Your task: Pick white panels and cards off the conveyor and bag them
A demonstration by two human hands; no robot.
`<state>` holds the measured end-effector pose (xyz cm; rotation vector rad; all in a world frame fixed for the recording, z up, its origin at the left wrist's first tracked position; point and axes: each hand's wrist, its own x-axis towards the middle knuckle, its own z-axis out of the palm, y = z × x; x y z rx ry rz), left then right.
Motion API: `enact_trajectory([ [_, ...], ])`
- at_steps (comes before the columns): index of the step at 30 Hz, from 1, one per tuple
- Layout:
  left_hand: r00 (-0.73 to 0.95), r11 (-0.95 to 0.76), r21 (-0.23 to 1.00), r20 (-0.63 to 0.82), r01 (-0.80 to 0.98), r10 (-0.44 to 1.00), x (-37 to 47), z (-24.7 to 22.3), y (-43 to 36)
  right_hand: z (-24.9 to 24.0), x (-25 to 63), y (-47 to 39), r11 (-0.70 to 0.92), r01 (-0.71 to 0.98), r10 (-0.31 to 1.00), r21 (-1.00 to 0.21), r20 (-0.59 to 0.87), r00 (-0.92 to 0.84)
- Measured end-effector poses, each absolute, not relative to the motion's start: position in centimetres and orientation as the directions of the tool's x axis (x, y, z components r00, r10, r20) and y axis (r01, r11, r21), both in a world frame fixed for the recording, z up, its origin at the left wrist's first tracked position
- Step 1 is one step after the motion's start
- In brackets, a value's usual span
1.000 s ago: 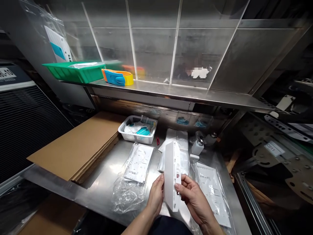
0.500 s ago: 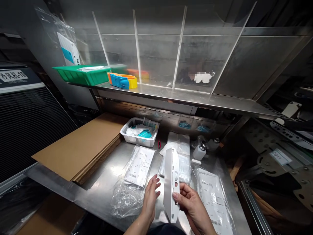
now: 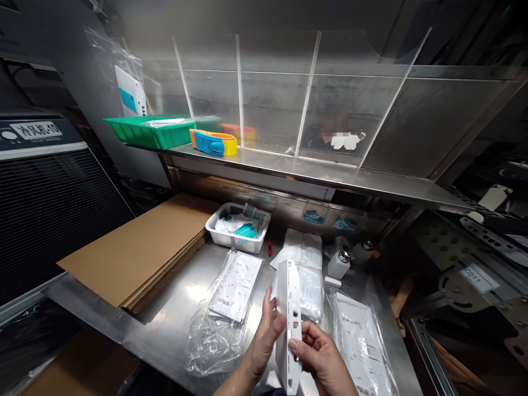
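Both hands hold a long white plastic panel (image 3: pixel 287 308) on edge above the steel bench (image 3: pixel 181 308). My left hand (image 3: pixel 266 338) presses its fingers against the panel's left face. From the right, my right hand (image 3: pixel 317 357) pinches the panel's cut-out side between thumb and fingers. A bagged white panel (image 3: pixel 235 280) lies to the left of the hands, and another bagged panel (image 3: pixel 363 341) lies to the right. More clear bags (image 3: pixel 307 269) are piled just behind the held panel.
A stack of cardboard sheets (image 3: pixel 140 247) fills the bench's left. A white tray (image 3: pixel 238 225) of small parts stands at the back, a small pump bottle (image 3: pixel 340 262) to its right. On the shelf above: a green tray (image 3: pixel 150 131), a blue-and-yellow tool (image 3: pixel 214 142), clear dividers.
My left hand, off the panel half a second ago, is back on its left face. The camera view has tilted, so everything sits lower and to the right.
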<state>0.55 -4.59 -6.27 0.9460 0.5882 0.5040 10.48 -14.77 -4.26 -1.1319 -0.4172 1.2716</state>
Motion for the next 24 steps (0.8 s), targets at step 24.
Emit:
enact_trajectory([
  [24,0.708,-0.699,0.654,0.637,-0.288,0.305,-0.9,-6.3,0.6,-3.0,11.6,-12.6,0.340,0.473,0.885,-0.813,0.447,0.132],
])
